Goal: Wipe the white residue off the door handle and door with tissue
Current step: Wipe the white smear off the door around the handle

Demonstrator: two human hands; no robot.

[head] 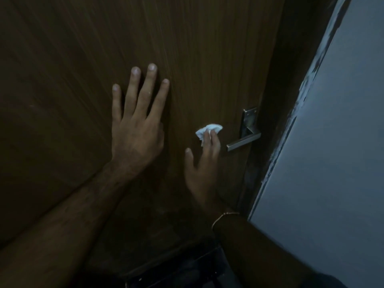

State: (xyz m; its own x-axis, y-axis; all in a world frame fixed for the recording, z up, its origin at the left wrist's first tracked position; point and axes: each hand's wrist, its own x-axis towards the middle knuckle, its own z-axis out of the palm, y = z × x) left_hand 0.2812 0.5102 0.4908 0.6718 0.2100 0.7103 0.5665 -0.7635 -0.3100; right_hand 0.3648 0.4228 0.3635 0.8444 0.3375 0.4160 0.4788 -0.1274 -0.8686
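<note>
Two hands are in view, both mine and both against the door [207, 48]. My right hand [204, 163] reaches upward with its fingers extended, pressing a crumpled white tissue [208, 129] flat onto the wood under the fingertips; the thumb stands apart to the left and is not on the tissue. I would call this a pinning hold rather than a clenched one. A thin gold-coloured bracelet [223, 216] sits at that wrist.

My left hand [136, 129] lies open and flat on the door, fingers spread and pointing up, gripping nothing. It rests to the left of the tissue and slightly higher.

The tissue is just left of the door handle [244, 140], near it but not touching. The handle is a metal lever with a squared profile, mounted on a rectangular backplate near the door's right edge, its lever pointing left and slightly down.

Right of the door runs a dark frame, then a pale wall [332, 142] whose edge shows rough, mottled patches.

Lighting is dim. I can read no brand, label or writing anywhere.
</note>
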